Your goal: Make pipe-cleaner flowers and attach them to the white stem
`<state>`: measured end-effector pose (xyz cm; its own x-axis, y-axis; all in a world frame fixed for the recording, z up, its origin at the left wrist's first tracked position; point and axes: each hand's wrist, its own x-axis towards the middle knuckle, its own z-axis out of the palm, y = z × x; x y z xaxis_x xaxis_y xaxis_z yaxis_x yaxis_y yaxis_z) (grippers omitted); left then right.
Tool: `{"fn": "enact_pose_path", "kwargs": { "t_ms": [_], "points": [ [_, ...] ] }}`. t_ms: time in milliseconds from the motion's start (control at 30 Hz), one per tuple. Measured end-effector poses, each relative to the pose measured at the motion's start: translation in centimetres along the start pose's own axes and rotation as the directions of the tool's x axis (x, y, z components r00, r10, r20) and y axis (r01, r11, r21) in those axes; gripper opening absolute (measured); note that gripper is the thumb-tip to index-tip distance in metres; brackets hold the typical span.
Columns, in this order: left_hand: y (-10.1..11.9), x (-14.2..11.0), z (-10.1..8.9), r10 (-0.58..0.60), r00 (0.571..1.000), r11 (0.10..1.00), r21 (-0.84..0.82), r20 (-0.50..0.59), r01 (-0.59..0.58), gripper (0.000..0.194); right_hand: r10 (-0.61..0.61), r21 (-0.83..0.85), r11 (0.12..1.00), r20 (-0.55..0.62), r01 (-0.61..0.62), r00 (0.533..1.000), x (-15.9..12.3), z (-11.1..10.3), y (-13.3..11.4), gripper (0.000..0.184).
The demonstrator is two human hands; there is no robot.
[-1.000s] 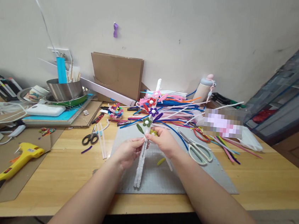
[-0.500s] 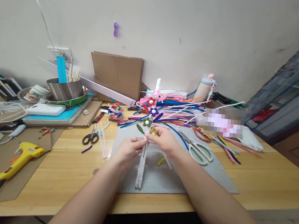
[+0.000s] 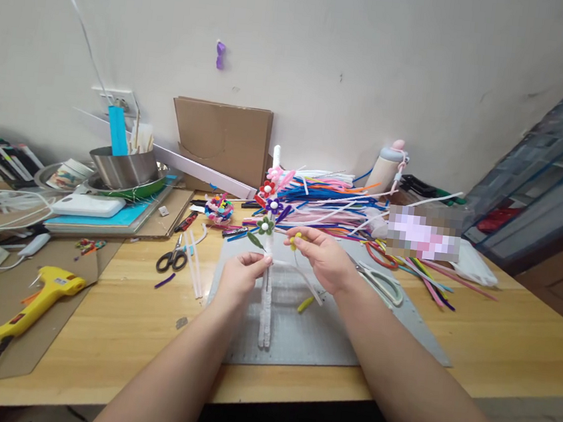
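Note:
A white fuzzy pipe-cleaner stem [image 3: 265, 310] stands nearly upright, pinched near its middle by my left hand [image 3: 244, 277]. Up its top half sit pipe-cleaner flowers: a pink one, a red flower [image 3: 266, 188], a purple flower [image 3: 275, 205] and a green flower [image 3: 264, 225]. A green leaf [image 3: 255, 240] sticks out just above my left fingers. To the right of the stem, my right hand [image 3: 325, 259] pinches a small yellow flower [image 3: 297, 240], held apart from the stem. A white strip [image 3: 305, 277] curves out from the stem below that hand.
A grey cutting mat [image 3: 338, 344] lies underneath, bearing a yellow pipe-cleaner piece [image 3: 305, 305] and pale-handled scissors [image 3: 381, 285]. Behind is a heap of coloured pipe cleaners [image 3: 333, 200]. Black scissors [image 3: 172, 261] and a yellow glue gun [image 3: 41, 300] lie to the left.
My right hand has moved away from the stem to the right and up a little, taking the yellow flower with it. The stem's top has swung left to near vertical.

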<state>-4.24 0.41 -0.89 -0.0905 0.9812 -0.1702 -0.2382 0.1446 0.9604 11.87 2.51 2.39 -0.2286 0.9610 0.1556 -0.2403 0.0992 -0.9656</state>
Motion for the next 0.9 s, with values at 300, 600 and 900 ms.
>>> {"fn": "enact_pose_path", "kwargs": {
  "t_ms": [300,600,900],
  "points": [
    [0.0,-0.1,0.1,-0.015,1.0,0.998,-0.055,0.022,0.016,0.025,-0.02,-0.136,0.99,0.122,0.036,0.992,-0.8,1.7,0.9,0.024],
    [0.0,0.0,0.1,-0.029,0.999,0.997,-0.076,0.015,0.03,0.027,-0.047,-0.227,0.971,0.141,0.078,0.989,-0.5,1.7,1.8,0.022],
    [0.2,-0.3,0.2,0.029,0.997,0.999,0.031,0.067,-0.031,0.03,-0.156,-0.369,0.91,0.114,0.187,0.981,-0.7,1.9,1.5,0.018]
  ]
}}
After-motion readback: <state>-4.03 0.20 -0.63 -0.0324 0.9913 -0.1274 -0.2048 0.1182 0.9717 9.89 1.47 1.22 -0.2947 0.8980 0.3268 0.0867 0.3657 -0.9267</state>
